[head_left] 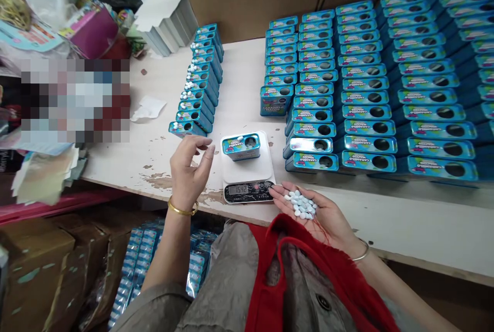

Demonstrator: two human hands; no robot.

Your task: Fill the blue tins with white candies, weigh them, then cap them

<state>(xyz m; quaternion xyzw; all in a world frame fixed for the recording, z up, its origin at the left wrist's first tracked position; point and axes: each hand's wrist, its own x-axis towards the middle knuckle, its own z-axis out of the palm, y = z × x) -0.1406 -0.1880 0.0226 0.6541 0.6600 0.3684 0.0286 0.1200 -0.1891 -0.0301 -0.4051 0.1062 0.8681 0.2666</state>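
Note:
My right hand [318, 213] lies palm up at the scale's front right corner, cupping several pale blue oval mints [300, 204]. My left hand [191, 167] hangs just left of a white digital scale [247, 167], fingers curved and touching nothing visible. On the scale stands a blue rectangular tin [241, 147] with a round window and a mint on its top. The scale's display [236, 189] seems to read 154.2. Rows of matching tins [370, 85] cover the table on the right, and a single line of tins [198, 85] with mints on top runs to the left.
The scuffed white table [162, 167] ends in a front edge just past my hands. Cardboard boxes [34, 270] and stacked tins [162, 255] lie below it at the left. Bags and papers [46, 7] pile up at the far left, beside a pixelated patch [75, 100].

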